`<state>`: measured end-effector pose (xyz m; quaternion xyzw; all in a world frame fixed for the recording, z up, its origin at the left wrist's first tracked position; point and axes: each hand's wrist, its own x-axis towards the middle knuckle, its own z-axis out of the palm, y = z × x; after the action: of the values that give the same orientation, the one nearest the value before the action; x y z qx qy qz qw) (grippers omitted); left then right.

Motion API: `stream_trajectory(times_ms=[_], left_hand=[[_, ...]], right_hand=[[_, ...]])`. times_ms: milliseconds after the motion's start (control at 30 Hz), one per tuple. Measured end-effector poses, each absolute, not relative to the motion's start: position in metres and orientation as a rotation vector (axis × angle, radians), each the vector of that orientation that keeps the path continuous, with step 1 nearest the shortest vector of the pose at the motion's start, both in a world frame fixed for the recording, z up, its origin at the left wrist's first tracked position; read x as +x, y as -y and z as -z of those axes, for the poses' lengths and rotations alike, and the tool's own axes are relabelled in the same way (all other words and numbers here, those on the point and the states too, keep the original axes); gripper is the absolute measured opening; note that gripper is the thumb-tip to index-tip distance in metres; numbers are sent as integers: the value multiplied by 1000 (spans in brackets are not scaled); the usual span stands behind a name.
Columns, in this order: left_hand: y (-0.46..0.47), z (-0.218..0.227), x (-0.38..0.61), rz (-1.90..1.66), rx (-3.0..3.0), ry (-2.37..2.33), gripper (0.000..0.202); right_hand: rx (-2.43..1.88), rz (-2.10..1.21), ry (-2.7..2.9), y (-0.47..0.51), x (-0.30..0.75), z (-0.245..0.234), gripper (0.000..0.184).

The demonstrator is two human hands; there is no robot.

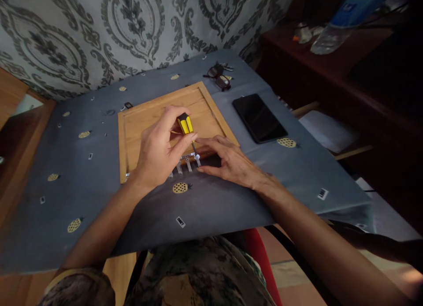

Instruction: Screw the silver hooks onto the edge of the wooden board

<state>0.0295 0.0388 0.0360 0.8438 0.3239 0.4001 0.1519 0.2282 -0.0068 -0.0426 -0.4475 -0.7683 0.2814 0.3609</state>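
The left hand (pixel 158 145) pinches a yellow and black screwdriver (pixel 186 124) between thumb and fingers, its tip down at the right end of a metal hook strip (pixel 188 161). The strip is at the near edge of a wooden board (pixel 145 121). The right hand (pixel 229 159) has its thumb and fingers apart, beside that end. The screwing looks partly done; I cannot tell if any screw is tight.

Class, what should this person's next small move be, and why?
Probably a gentle turn of the screwdriver with the left hand, while the right hand steadies the metal hook strip: the shaft points down at the strip's end, and the right hand's thumb and fingers lie close around that end.
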Motion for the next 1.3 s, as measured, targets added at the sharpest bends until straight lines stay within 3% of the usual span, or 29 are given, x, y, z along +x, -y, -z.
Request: stream_trajectory(times_ms=[667,1300], left_hand=[[-33,-36,32,-1142,2515,-892,29],[-35,-35,32,-1055,2463,-842,30]], right_hand=[[-1175,-715,1998,6,228,39,59],[-1114,-715,1981,6,228,44,61]])
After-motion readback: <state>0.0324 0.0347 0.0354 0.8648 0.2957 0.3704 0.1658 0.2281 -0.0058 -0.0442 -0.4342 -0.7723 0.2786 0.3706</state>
